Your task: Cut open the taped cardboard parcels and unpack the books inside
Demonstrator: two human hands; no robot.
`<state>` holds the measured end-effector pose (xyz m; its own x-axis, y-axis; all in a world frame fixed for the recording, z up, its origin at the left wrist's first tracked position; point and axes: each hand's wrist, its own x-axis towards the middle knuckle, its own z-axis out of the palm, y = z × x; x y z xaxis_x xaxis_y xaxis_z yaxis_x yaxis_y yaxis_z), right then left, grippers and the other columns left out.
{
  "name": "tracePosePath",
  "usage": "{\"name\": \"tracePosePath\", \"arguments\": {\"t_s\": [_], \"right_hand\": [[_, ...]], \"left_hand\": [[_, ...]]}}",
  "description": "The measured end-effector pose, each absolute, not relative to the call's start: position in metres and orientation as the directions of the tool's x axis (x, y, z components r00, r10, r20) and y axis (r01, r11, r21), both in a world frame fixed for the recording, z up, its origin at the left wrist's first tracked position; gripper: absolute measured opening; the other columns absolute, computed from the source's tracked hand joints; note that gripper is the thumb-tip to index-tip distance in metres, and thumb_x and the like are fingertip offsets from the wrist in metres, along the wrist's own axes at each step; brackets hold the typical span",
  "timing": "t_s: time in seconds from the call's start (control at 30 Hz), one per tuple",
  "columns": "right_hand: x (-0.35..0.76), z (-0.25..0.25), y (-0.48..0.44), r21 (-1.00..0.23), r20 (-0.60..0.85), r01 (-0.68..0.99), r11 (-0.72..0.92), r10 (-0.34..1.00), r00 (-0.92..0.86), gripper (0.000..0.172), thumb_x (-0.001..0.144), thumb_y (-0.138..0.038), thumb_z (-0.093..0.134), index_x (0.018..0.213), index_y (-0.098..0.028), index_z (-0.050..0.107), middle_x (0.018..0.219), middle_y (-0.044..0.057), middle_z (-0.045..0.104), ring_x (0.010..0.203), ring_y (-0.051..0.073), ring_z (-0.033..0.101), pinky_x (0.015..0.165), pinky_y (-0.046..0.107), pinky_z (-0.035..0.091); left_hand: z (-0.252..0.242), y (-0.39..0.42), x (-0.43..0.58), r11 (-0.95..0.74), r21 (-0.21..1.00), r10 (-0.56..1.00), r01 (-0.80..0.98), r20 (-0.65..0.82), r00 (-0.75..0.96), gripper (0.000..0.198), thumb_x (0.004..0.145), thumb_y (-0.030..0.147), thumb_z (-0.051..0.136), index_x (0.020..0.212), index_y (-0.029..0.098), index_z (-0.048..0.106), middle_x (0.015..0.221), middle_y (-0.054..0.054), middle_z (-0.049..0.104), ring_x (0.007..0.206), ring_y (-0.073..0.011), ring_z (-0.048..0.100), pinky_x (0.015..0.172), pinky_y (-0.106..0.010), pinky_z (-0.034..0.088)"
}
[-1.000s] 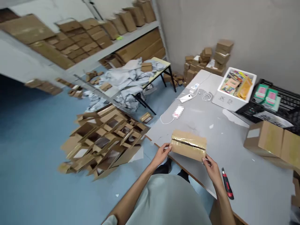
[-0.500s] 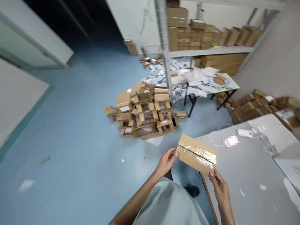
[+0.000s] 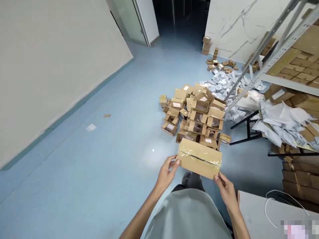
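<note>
Brown cardboard box [image 3: 199, 158] with shiny tape [image 3: 215, 168] along the middle, held up between both hands. Left hand [image 3: 166, 171] curled, with thumb and fingers pinching the left end. Right hand [image 3: 226, 190] curled too, pinching the near right corner. Out past the hands, on the blue floor [image 3: 112, 159], a big pile of boxes [image 3: 196, 114], many open. Beside the right hand, a pale table [image 3: 258, 212]. Farther off, to the right of both hands, pale bags [image 3: 280, 121] in a heap.
</note>
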<state>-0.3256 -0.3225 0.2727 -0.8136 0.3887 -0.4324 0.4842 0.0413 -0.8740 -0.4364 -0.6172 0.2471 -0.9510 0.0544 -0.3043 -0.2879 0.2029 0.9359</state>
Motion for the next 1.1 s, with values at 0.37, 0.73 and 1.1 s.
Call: {"name": "tracePosePath", "arguments": {"t_s": [0.37, 0.73, 1.1], "right_hand": [[-0.523, 0.227, -0.380, -0.922, -0.351, 0.370, 0.117, 0.156, -0.924, 0.087, 0.091, -0.091, 0.070, 0.130, -0.015, 0.089, 0.136, 0.022, 0.082, 0.116, 0.040, 0.081, 0.090, 0.047, 0.071], [-0.681, 0.195, -0.437, -0.950, -0.301, 0.306, 0.057, 0.083, -0.950, 0.076, 0.099, -0.083, 0.066, 0.135, -0.020, 0.086, 0.130, 0.016, 0.085, 0.114, 0.036, 0.080, 0.105, 0.053, 0.067], [-0.841, 0.169, -0.514, -0.926, -0.335, 0.371, 0.065, 0.306, -0.891, 0.068, 0.093, -0.073, 0.072, 0.137, -0.022, 0.084, 0.132, 0.011, 0.086, 0.112, 0.034, 0.081, 0.103, 0.052, 0.069]], "left_hand": [[0.248, -0.694, -0.566, 0.277, 0.872, -0.193, -0.403, -0.360, -0.913, 0.068, 0.090, 0.081, 0.068, 0.124, 0.022, 0.071, 0.142, -0.019, 0.080, 0.118, -0.0333, 0.082, 0.106, -0.049, 0.066], [0.236, -0.755, -0.718, 0.352, 0.853, -0.205, -0.385, -0.331, -0.921, 0.073, 0.092, 0.083, 0.066, 0.130, 0.021, 0.072, 0.138, -0.019, 0.081, 0.118, -0.0346, 0.082, 0.107, -0.051, 0.066], [0.186, -0.819, -0.930, 0.283, 0.921, 0.029, -0.268, -0.288, -0.957, 0.068, 0.096, 0.075, 0.068, 0.134, 0.019, 0.072, 0.143, -0.020, 0.079, 0.124, -0.0346, 0.081, 0.114, -0.052, 0.064]]}}
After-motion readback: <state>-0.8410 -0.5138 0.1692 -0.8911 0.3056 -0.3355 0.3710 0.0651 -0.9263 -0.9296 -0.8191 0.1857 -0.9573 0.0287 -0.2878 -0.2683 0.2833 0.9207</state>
